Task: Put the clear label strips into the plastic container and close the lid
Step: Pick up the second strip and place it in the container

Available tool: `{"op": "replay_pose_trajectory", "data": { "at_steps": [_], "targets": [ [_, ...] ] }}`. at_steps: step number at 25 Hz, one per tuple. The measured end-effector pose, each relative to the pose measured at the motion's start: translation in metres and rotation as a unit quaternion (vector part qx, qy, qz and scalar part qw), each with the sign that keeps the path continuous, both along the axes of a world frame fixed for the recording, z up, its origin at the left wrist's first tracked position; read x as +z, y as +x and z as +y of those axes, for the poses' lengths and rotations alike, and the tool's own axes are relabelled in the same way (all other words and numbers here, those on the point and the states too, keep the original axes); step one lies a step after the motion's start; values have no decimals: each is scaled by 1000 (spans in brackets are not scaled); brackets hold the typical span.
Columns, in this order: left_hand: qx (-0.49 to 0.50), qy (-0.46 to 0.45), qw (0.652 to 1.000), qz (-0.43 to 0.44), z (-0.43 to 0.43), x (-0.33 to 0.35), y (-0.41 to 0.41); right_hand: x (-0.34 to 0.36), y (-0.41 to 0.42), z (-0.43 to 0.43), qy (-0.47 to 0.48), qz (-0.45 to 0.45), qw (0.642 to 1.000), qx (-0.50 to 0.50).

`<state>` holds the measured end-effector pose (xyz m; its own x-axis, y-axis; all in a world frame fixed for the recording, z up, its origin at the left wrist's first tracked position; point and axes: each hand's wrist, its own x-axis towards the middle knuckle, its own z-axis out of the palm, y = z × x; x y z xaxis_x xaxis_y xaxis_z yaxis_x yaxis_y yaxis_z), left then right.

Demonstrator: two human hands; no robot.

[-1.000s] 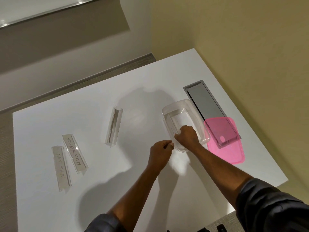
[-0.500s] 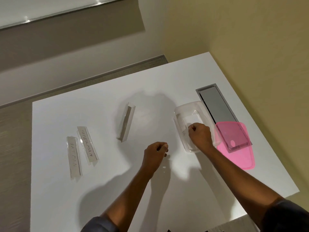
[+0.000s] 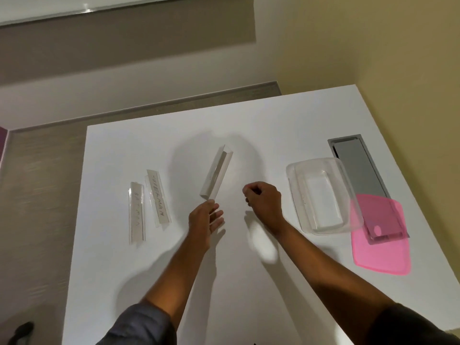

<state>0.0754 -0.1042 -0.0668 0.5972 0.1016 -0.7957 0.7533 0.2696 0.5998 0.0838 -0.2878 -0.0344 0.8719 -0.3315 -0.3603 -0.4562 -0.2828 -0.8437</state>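
Three clear label strips lie on the white table point(image 3: 249, 282). One folded strip point(image 3: 216, 176) lies at the middle. Two flat strips with handwriting, one point(image 3: 158, 198) and another point(image 3: 136, 212), lie further left. The clear plastic container point(image 3: 323, 195) stands open at the right, with a faint strip along its left inner wall. Its pink lid point(image 3: 380, 247) rests beside it, partly over a metal hatch. My left hand point(image 3: 205, 216) is open, fingertips just below the folded strip's near end. My right hand point(image 3: 262, 200) is loosely curled and holds nothing, left of the container.
A grey metal cable hatch point(image 3: 358, 170) is set into the table at the far right, near the yellow wall. The table's left edge drops to a brown floor. A dark object point(image 3: 21, 332) sits at the bottom left corner.
My right hand has come out of the container and moved left. My left hand has opened and reached up toward the folded strip. The camera has swung left.
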Motion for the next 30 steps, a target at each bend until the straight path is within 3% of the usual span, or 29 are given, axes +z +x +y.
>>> {"op": "replay_pose_trajectory", "data": {
  "at_steps": [4, 9, 14, 22, 30],
  "targets": [
    [23, 25, 999, 21, 19, -8, 14, -24, 24, 44, 23, 49, 998, 31],
    [6, 97, 995, -19, 31, -21, 36, -54, 53, 78, -26, 108, 993, 51],
    [-60, 102, 993, 3, 31, -32, 47, -67, 69, 99, -63, 143, 984, 83],
    [-219, 215, 949, -71, 29, -44, 47, -74, 67, 99, -93, 140, 983, 72],
    [-320, 204, 922, -77, 40, -34, 85, -76, 70, 76, -146, 136, 971, 131]
  ]
}}
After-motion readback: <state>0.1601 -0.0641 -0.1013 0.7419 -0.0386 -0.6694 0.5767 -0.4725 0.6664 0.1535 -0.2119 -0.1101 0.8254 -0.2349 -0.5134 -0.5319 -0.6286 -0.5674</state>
